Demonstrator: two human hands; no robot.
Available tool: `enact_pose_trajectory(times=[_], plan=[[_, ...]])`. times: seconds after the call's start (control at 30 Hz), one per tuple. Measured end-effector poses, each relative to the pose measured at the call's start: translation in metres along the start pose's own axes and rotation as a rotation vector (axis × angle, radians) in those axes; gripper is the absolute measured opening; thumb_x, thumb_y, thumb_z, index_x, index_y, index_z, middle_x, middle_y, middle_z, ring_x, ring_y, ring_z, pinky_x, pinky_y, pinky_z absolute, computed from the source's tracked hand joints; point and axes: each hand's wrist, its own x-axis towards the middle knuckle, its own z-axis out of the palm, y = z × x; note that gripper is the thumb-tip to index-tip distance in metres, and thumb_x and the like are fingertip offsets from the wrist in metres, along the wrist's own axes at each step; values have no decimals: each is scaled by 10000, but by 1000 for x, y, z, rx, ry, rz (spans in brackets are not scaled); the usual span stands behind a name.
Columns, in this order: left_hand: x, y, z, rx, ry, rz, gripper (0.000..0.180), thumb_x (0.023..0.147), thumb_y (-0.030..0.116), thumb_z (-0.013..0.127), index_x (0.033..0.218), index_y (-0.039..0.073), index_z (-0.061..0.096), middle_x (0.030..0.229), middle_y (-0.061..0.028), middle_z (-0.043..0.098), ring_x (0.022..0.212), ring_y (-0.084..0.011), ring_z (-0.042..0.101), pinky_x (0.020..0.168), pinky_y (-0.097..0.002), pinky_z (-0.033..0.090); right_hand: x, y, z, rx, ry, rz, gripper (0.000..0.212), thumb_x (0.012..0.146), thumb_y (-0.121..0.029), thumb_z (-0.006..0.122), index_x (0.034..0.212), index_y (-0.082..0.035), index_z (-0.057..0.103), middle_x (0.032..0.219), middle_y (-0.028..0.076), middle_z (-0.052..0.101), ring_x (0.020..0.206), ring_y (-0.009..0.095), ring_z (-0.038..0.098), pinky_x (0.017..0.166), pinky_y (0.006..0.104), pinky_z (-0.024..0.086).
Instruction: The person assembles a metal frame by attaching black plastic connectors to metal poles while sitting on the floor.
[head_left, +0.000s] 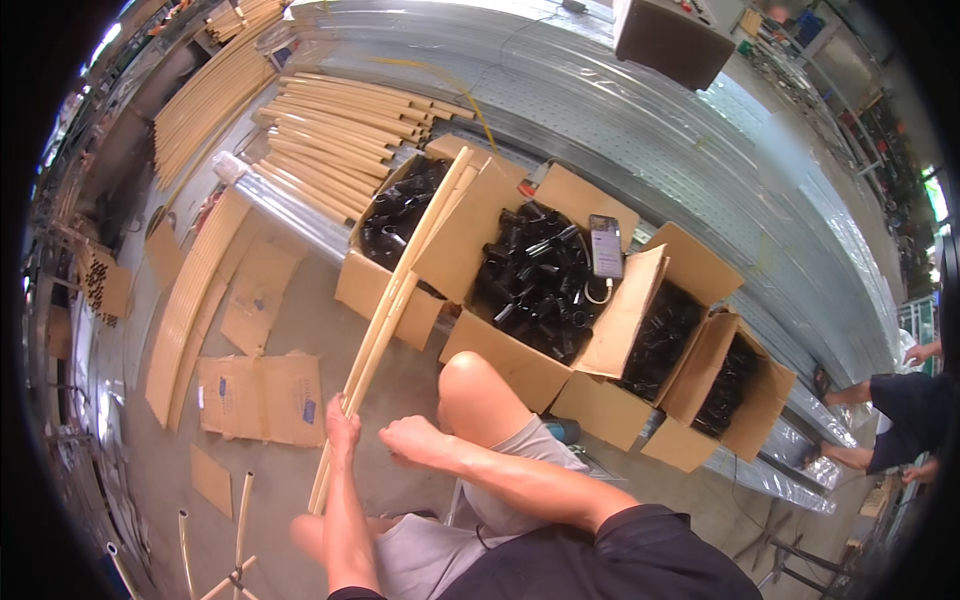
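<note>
My left hand (pixel 343 424) is wrapped round long tan tubes (pixel 398 285), which slant from low beside my leg up across the cardboard boxes. Just to the right, apart from the tubes, my right hand (pixel 412 440) is closed in a fist; whatever it may hold is hidden. Ahead of my knee stands an open cardboard box (pixel 505 358) full of shiny black tubular pieces (pixel 535 275). A phone (pixel 605 245) with a white cable rests at that box's far right side.
More boxes of black pieces, including one (pixel 745 395), stand to the right. Tan tubes (pixel 330 135) lie stacked beyond, near long plastic-wrapped metal profiles (pixel 640 120). Flattened cardboard (pixel 262 398) lies on the floor at left. Another person's arms (pixel 850 457) reach in at far right.
</note>
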Motion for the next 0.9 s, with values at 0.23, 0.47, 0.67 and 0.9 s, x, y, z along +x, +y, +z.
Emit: enact_pose_trajectory(times=[0.23, 0.47, 0.67, 0.9], plan=[[100, 14, 40, -213, -266, -46, 535, 790, 34, 625, 1320, -19, 576, 1211, -223, 675, 1156, -313, 640, 1017, -373, 465, 11, 8, 10, -68, 92, 85, 138, 702, -91, 712, 816, -17, 731, 785, 190, 725, 757, 366, 732, 653, 471, 600], [128, 1, 37, -105, -424, 16, 313, 789, 71, 677, 1084, -16, 619, 924, -129, 683, 858, -231, 630, 813, -361, 507, 14, 10, 9, -80, 123, 68, 55, 674, -77, 722, 715, -39, 724, 732, 176, 715, 724, 336, 736, 603, 452, 586], [139, -20, 50, -277, -546, -6, 320, 824, 134, 705, 1084, -10, 589, 955, -101, 659, 886, -187, 609, 772, -347, 498, 32, 21, 52, -168, 237, 91, 72, 674, -141, 727, 697, -73, 729, 701, 127, 710, 635, 299, 702, 518, 429, 523], [123, -6, 10, -358, -549, 7, 350, 803, 119, 694, 1108, -19, 590, 1003, -105, 674, 918, -230, 628, 813, -364, 514, 51, 14, 45, -190, 87, 116, 160, 680, -229, 760, 773, -99, 759, 789, 111, 739, 740, 293, 725, 595, 436, 552]])
